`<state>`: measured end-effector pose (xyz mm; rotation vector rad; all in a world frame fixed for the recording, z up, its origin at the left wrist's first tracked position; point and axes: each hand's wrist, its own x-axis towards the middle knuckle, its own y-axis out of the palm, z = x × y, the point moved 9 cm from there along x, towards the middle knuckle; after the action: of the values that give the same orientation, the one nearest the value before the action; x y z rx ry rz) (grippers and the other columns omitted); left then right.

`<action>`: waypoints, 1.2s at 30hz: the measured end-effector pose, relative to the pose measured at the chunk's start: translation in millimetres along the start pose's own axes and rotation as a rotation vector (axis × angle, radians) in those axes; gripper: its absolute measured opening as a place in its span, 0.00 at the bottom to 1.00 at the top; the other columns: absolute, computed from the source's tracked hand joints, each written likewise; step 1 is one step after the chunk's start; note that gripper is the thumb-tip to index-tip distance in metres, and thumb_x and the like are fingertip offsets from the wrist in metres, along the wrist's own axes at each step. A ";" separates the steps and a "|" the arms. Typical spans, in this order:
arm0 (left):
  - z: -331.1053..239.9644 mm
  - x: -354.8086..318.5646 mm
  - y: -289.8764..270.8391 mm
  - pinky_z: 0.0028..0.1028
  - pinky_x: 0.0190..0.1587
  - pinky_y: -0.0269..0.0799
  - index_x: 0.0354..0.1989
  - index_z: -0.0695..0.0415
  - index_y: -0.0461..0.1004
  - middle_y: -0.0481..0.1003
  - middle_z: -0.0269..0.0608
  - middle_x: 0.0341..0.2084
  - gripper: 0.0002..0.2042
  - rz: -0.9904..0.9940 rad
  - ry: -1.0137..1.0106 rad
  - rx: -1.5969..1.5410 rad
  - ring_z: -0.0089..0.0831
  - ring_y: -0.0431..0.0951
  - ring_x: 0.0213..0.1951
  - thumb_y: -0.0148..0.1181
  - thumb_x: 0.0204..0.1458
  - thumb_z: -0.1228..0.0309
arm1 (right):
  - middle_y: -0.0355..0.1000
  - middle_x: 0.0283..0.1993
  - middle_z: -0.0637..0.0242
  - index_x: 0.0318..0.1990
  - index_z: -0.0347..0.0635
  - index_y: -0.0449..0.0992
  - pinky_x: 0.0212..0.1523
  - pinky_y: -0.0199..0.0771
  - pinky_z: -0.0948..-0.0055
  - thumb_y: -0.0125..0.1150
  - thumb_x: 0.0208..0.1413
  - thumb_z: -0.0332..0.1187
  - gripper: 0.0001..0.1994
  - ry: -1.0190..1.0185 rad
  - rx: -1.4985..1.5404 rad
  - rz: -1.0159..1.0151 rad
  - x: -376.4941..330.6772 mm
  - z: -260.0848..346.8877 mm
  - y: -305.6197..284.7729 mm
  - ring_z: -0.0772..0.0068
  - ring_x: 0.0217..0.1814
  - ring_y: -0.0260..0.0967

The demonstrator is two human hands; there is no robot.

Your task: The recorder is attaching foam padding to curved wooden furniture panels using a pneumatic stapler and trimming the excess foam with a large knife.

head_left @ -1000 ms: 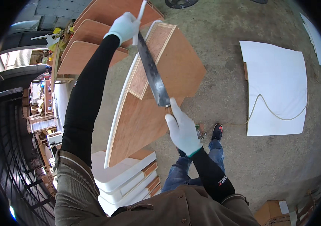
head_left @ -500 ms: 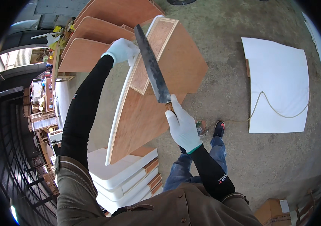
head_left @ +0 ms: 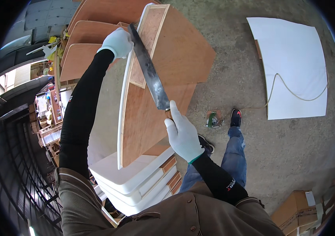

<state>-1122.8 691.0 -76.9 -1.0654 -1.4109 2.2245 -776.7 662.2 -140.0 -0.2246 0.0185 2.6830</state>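
Observation:
My right hand (head_left: 184, 137), in a white glove, is closed round the wooden handle (head_left: 168, 114) of a long flat metal file (head_left: 148, 69), index finger stretched along it. The file slants up and left across a large wooden panel (head_left: 179, 47) with a white edge strip (head_left: 121, 129) and a raised light-wood frame. My left hand (head_left: 118, 42), also gloved, is closed at the panel's white edge, right beside the file's far end; its fingertips are partly hidden.
Below the panel are stacked white-topped boards (head_left: 136, 173). Brown boards (head_left: 83, 59) lean behind my left hand. A small power tool (head_left: 213, 119) lies on the floor by my feet. A white sheet (head_left: 297, 67) with a cable (head_left: 289, 92) across it lies right; a cardboard box (head_left: 295, 210) stands lower right.
Both hands and the file have shifted slightly left and up in view. The panel appears more upright, and the power tool on the floor shows more fully. My grip on the file is unchanged.

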 end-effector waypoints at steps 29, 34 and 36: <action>-10.2 4.8 -36.4 0.43 0.51 0.75 0.28 0.63 0.83 0.80 0.59 0.33 0.16 -0.216 0.155 0.137 0.53 0.79 0.40 0.54 0.53 0.64 | 0.73 0.38 0.43 0.72 0.38 0.57 0.40 0.72 0.50 0.52 0.66 0.38 0.29 0.019 0.025 0.095 -67.0 -16.3 40.0 0.40 0.39 0.73; -7.6 26.1 -17.1 0.44 0.55 0.72 0.34 0.62 0.81 0.82 0.50 0.31 0.16 -0.099 0.246 0.670 0.52 0.80 0.43 0.62 0.49 0.60 | 0.74 0.44 0.39 0.71 0.38 0.59 0.44 0.74 0.53 0.53 0.66 0.36 0.28 0.120 0.110 0.160 -125.2 -27.4 53.8 0.38 0.44 0.75; -15.8 -0.9 -49.8 0.41 0.44 0.75 0.24 0.57 0.81 0.81 0.42 0.22 0.12 -0.339 0.356 0.135 0.46 0.81 0.32 0.56 0.54 0.66 | 0.74 0.46 0.39 0.71 0.36 0.59 0.45 0.75 0.55 0.53 0.66 0.36 0.28 0.125 0.111 0.156 -136.2 -30.3 58.9 0.38 0.46 0.75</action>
<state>-1117.4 724.3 -36.9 -1.0257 -1.1693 1.7616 -676.6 548.9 -149.3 -0.3701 0.2315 2.8071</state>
